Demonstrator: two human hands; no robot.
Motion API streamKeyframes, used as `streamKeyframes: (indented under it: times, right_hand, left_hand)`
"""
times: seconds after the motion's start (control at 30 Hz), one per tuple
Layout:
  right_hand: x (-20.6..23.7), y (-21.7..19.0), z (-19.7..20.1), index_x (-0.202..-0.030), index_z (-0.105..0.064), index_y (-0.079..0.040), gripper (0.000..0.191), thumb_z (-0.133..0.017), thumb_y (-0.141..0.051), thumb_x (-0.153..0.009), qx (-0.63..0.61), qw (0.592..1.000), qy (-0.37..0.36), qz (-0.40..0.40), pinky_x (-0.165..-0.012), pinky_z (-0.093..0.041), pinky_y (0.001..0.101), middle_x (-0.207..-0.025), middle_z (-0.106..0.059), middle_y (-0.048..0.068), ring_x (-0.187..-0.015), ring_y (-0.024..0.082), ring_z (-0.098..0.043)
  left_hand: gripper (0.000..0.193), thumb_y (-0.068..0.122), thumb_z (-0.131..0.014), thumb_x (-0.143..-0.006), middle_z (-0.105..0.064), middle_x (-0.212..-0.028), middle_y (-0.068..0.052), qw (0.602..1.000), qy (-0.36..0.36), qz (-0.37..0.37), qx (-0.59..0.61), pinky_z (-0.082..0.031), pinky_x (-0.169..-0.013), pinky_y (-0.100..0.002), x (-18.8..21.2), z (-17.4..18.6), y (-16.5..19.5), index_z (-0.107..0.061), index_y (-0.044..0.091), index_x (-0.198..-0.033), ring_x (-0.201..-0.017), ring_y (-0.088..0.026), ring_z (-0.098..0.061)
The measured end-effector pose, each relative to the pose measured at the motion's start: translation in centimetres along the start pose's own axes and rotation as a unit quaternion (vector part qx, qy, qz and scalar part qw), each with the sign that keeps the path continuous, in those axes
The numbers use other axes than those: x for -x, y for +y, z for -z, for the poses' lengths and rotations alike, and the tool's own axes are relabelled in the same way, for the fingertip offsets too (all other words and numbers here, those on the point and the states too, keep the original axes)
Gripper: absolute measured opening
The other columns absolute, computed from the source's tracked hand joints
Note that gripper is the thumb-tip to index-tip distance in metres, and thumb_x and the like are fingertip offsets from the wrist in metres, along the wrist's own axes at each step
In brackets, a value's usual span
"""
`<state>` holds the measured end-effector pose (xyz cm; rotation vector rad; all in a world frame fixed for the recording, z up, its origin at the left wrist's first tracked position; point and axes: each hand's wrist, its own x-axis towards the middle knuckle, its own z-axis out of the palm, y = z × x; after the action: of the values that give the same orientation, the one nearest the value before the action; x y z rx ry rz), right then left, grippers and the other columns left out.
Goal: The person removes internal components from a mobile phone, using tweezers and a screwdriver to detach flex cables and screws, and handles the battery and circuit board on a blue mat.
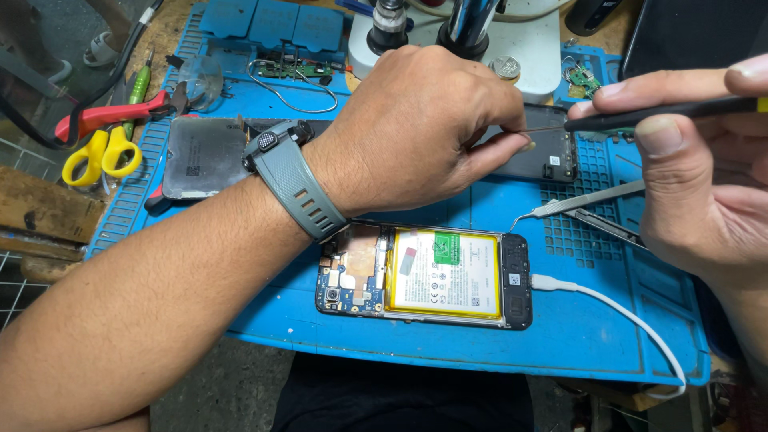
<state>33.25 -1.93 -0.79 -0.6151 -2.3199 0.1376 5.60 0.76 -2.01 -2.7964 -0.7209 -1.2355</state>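
Head view: left hand over the blue mat, fingertips pinched together at the thin tip of the screwdriver, just above a dark panel; grey watch on the wrist. Right hand at the right edge, thumb and forefinger clamped on the screwdriver's black shaft. Tweezers flat on the mat beneath. Open phone near the mat's front edge, yellow-rimmed battery exposed, white cable plugged into its right end. Screen lying left, yellow scissors beyond the mat. Microscope base behind.
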Motion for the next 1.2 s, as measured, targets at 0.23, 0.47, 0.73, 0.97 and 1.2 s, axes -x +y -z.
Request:
streamKeyframes:
  times: [0.23,0.47,0.73,0.97,1.2]
  right_hand:
    - [0.6,0.3,0.1,-0.155,-0.022,-0.009,0.035,-0.042,-0.004,-0.126,0.011,1.0,0.0,0.003,-0.1,-0.061,0.0395,-0.119,-0.068,0.026,-0.108,0.033,-0.077]
    - [1.1,-0.1,0.2,-0.154,-0.022,-0.008,0.035,-0.046,-0.004,-0.129,0.005,0.999,0.037,-0.01,-0.1,-0.062,0.0357,-0.121,-0.07,0.024,-0.108,0.03,-0.079]
    - [-0.6,-1.1,1.1,-0.137,-0.026,-0.006,0.043,-0.058,0.002,-0.11,-0.034,0.997,0.066,0.03,-0.09,-0.065,0.0376,-0.108,-0.068,0.026,-0.101,0.032,-0.079]
    - [-1.1,-1.9,1.1,-0.135,-0.025,-0.007,0.045,-0.061,0.0,-0.108,-0.046,0.995,0.075,0.035,-0.089,-0.065,0.0367,-0.112,-0.068,0.029,-0.103,0.032,-0.077]
    - [-1.1,-2.3,1.0,-0.135,-0.025,-0.009,0.045,-0.061,-0.001,-0.108,-0.046,0.995,0.077,0.031,-0.089,-0.068,0.0352,-0.112,-0.069,0.029,-0.102,0.031,-0.077]
  left_hand:
    - [0.021,0.025,-0.081,-0.098,-0.07,-0.079,-0.004,1.0,0.011,0.001,0.008,-0.052,-0.063,-0.042,0.0,0.0,0.1,-0.068,0.01,-0.091,-0.073,-0.025,-0.07]
    - [0.018,0.019,-0.083,-0.096,-0.07,-0.085,-0.004,0.999,0.019,0.01,0.047,-0.053,-0.066,-0.039,-0.1,0.5,0.3,-0.068,0.01,-0.097,-0.075,-0.023,-0.07]
    - [0.02,0.017,-0.085,-0.091,-0.066,-0.072,-0.003,0.988,0.016,0.087,0.128,-0.051,-0.054,-0.03,-0.8,0.5,1.1,-0.067,0.008,-0.089,-0.063,-0.015,-0.069]
    - [0.021,0.017,-0.085,-0.089,-0.062,-0.063,0.0,0.981,0.01,0.117,0.157,-0.047,-0.049,-0.028,-1.1,0.7,1.6,-0.067,0.008,-0.084,-0.054,-0.011,-0.063]
    - [0.021,0.017,-0.085,-0.088,-0.057,-0.057,0.001,0.976,0.007,0.138,0.171,-0.043,-0.047,-0.027,-1.2,0.6,1.7,-0.067,0.009,-0.082,-0.05,-0.01,-0.059]
